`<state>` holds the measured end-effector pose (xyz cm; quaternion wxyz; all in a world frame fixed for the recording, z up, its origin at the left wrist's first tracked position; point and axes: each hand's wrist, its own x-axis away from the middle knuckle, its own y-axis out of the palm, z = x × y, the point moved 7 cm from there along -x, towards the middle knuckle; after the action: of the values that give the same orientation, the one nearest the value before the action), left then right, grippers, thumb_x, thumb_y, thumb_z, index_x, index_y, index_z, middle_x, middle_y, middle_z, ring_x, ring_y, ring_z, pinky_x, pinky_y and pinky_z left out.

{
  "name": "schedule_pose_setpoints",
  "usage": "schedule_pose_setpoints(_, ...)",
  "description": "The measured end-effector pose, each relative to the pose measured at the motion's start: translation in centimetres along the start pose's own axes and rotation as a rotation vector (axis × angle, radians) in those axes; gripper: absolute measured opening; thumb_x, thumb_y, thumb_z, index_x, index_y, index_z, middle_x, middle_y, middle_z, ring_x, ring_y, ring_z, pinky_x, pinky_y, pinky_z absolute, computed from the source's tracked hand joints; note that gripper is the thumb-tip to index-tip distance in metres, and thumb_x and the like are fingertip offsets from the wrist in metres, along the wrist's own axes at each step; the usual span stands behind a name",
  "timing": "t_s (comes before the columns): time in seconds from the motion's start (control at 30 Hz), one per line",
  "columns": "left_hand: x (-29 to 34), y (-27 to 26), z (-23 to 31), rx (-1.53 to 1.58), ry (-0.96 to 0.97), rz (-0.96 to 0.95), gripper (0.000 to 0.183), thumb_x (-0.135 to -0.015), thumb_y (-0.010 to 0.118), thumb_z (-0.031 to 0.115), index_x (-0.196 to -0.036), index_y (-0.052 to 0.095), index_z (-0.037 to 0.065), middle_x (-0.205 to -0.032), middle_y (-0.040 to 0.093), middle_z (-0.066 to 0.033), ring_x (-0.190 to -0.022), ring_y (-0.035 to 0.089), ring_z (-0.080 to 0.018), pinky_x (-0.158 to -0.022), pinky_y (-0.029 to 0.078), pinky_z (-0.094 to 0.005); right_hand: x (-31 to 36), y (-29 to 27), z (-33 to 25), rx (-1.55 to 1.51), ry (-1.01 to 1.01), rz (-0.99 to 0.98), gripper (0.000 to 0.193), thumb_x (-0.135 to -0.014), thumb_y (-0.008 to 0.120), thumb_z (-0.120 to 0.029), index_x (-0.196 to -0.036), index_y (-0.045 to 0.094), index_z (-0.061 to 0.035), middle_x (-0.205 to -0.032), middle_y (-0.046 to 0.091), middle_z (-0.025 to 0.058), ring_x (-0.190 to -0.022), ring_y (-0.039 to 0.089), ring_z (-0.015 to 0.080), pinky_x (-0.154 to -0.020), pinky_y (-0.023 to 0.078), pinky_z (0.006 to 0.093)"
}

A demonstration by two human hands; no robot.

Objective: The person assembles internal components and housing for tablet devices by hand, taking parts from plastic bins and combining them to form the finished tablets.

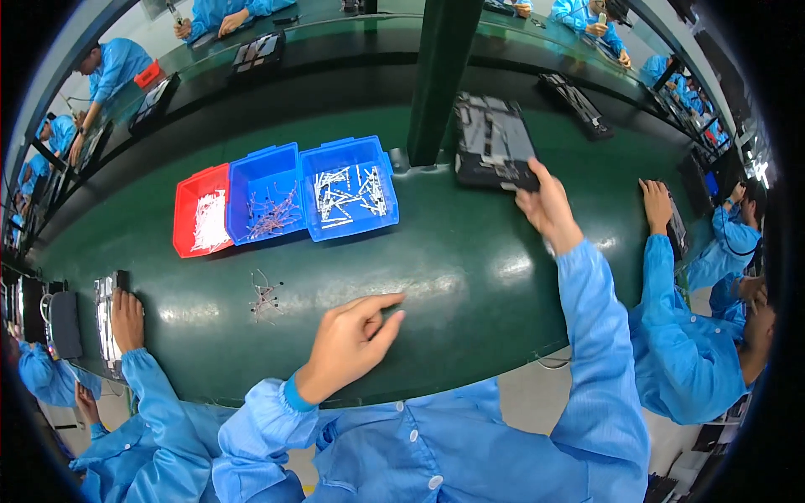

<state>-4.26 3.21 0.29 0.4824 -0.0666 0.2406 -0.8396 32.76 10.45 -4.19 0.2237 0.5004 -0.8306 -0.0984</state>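
My right hand [551, 210] reaches forward and grips the near right corner of a black tray [478, 173] that carries flat grey and silver parts. The tray tilts a little, beside the green post; whether its far end touches the bench or the belt I cannot tell. My left hand [342, 345] hovers over the near part of the green bench [436, 335], holding nothing, with index finger and thumb apart and the other fingers curled. A small bundle of thin wire leads [266, 299] with dark tips lies to its left.
A red bin [182, 218] of white strips stands at the left, joined to a blue bin [241, 180] of thin wires and another blue bin [352, 149] of white and black strips. A green post [440, 84] rises behind. Co-workers' hands [127, 321] [656, 205] rest at both sides.
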Motion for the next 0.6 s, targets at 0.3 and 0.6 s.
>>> schedule_pose_setpoints(0.3, 5.3, -9.8, -3.2, -0.422, -0.055, 0.43, 0.022, -0.083, 0.07, 0.002, -0.105, 0.072, 0.003, -0.058, 0.034, -0.0008, -0.053, 0.036, -0.0117, -0.05, 0.032, -0.029, -8.8, 3.2, 0.1, 0.078, -0.545, 0.01, 0.047, -0.091, 0.065, -0.006, -0.127, 0.046, 0.0174, -0.111, 0.065, 0.0205, -0.098, 0.067, 0.0241, -0.088, 0.055, 0.0319)
schedule_pose_setpoints(0.6, 6.9, -13.4, -6.5, -0.432, -0.136, 0.51, 0.016, -0.082, 0.074, 0.002, -0.098, 0.073, 0.002, -0.07, 0.039, -0.0005, -0.059, 0.038, -0.0096, -0.051, 0.031, -0.0267, -1.5, 7.3, 2.7, 0.435, -0.415, -0.195, 0.024, -0.097, 0.058, -0.007, -0.115, 0.064, 0.0077, -0.113, 0.067, 0.0156, -0.107, 0.064, 0.0195, -0.096, 0.051, 0.0278)
